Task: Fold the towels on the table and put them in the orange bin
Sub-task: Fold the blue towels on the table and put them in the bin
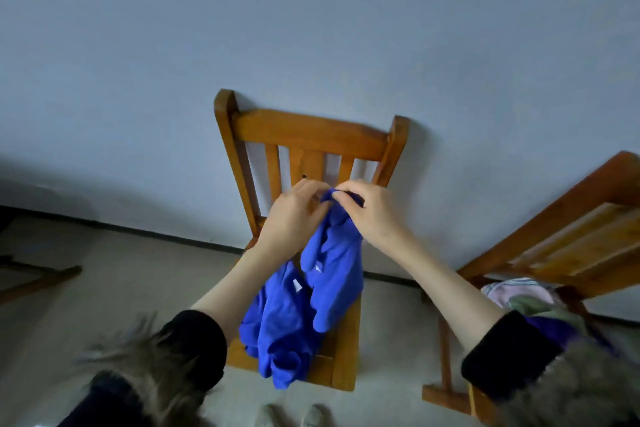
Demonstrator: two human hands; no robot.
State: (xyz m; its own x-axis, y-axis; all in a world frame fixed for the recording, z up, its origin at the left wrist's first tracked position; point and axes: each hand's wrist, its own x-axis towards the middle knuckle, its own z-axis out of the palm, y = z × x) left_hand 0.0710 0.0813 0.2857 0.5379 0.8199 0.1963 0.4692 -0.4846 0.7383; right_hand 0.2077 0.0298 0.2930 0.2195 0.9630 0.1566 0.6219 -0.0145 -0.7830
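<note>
Wooden chair (341,354) bears blue towel (332,263); possibly more cloths (519,298) right.

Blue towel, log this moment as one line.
blue towel: lifted over chair | left hand: pinching top edge | right hand: pinching top edge

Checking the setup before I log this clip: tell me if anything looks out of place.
Yes. There is no table or orange bin in view. Both hands pinch a blue towel over a wooden chair. More cloths sit bunched under a second chair.
</note>
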